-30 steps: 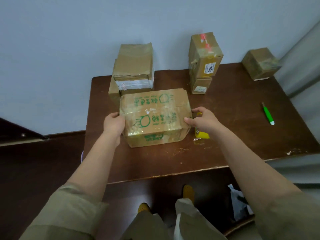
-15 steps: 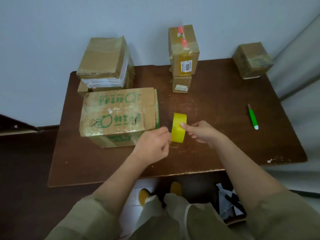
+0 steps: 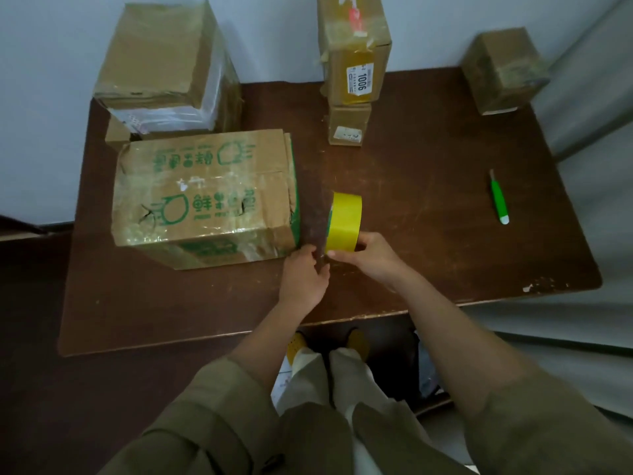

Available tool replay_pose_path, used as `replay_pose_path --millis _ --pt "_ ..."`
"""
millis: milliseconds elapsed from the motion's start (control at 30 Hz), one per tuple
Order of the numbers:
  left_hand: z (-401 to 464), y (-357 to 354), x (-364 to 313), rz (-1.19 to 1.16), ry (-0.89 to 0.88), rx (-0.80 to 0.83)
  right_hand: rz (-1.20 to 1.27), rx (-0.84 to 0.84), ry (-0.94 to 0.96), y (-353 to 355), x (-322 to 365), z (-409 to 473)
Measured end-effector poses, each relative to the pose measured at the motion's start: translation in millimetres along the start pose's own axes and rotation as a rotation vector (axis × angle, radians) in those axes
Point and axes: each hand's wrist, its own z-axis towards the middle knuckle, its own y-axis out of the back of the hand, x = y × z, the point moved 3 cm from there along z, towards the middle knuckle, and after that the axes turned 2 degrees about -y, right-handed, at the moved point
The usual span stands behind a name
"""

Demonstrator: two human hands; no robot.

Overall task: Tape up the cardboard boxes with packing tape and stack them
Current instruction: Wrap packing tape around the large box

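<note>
At the far left corner of the tabletop (image 3: 428,173) we see a plain taped box stack (image 3: 164,63), one box on a smaller one. Just in front of it, toward the left edge, lies the large green-printed box (image 3: 202,197); its top seam shows glossy tape, yet the right flap edge looks loose and torn.

Near the front edge, about the middle, our left hand (image 3: 305,272) sits just beside that box's near right corner, fingers curled toward the roll; whether it pinches the tape's free end we cannot tell. The yellow tape roll (image 3: 344,221) stands on edge on the tabletop, and our right hand (image 3: 371,257) grasps it at its near side, fingers curled round the rim.

At the far edge, centre, a tall box labelled 1006 (image 3: 354,53) sits on a small box (image 3: 348,125). A cube-shaped box (image 3: 503,70) occupies the far right corner, and a green cutter (image 3: 497,200) lies toward the right edge.

We judge the step in hand is finding and peeling the tape's end. The next move calls for drawing out a length and carrying it left onto the printed box's seam, keeping the strip from folding onto itself.
</note>
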Motion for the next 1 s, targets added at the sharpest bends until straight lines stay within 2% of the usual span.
replay_pose_path --millis 100,200,300,467,833,1000 --pt "7.7 -15.6 3.5 0.021 0.065 0.045 0.033 0.038 0.022 0.7 -2.4 -4.3" --pt "20.3 -25.7 7.4 -0.025 0.238 0.109 0.058 0.065 0.040 7.2 -0.9 -1.7" --pt "23.9 -24.1 2.6 -0.110 0.336 0.041 0.052 0.149 0.057 16.4 6.0 0.3" --pt "15.5 -23.9 -6.3 -0.166 0.406 -0.011 0.064 0.267 0.066 30.3 10.4 -2.5" --pt "-4.8 -3.3 -26.4 -0.368 0.340 0.043 0.146 0.331 0.030 46.9 24.4 -1.2" --pt "-6.2 17.0 -66.4 -0.682 0.216 0.087 0.385 0.208 0.093 81.4 74.6 1.3"
